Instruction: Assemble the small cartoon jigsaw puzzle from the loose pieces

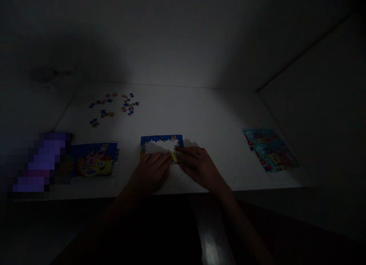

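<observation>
A partly assembled jigsaw puzzle (154, 137) lies in front of me, with a blue top border and a pale, unfilled middle. My left hand (153, 167) rests over its lower edge, fingers bent and close together. Over the lower right corner, my right hand (197, 164) has its fingers drawn together at the puzzle. Between the fingertips of both hands a yellow patch of puzzle pieces (174, 157) shows. The dim light and the fingers hide exactly what each hand grips.
Loose puzzle pieces (130, 106) are scattered at the back left of the white table (194, 112). A cartoon picture sheet (95, 160) and a blurred-out purple rectangular object (47, 158) lie at left. Another colourful picture sheet (270, 150) is at right. Walls border the table.
</observation>
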`<state>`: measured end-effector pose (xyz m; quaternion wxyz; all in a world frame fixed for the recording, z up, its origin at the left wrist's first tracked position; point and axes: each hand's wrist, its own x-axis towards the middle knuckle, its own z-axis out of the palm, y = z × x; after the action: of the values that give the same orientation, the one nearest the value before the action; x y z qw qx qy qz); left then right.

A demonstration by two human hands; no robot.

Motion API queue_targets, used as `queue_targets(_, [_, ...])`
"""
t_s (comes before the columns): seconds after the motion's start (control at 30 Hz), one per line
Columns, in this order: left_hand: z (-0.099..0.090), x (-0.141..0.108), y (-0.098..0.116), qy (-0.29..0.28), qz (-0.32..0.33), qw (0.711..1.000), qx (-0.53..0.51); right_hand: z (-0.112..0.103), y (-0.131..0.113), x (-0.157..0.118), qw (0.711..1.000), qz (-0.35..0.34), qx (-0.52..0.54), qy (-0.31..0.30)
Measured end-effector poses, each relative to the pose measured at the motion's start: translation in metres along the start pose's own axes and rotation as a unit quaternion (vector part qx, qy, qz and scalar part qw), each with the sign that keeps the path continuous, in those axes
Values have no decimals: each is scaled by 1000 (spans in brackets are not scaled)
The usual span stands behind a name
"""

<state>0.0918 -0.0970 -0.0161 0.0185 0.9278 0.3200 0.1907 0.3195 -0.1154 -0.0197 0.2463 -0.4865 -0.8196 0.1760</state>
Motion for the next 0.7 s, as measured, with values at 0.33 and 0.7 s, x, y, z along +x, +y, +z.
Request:
queue_targets(0.33, [3, -3, 1, -12, -17, 1000, -4, 3, 3, 0, 1000, -20, -3, 22])
queue_targets(0.7, [1, -2, 3, -17, -44, 999, -21, 4, 2, 2, 998, -37, -3, 45])
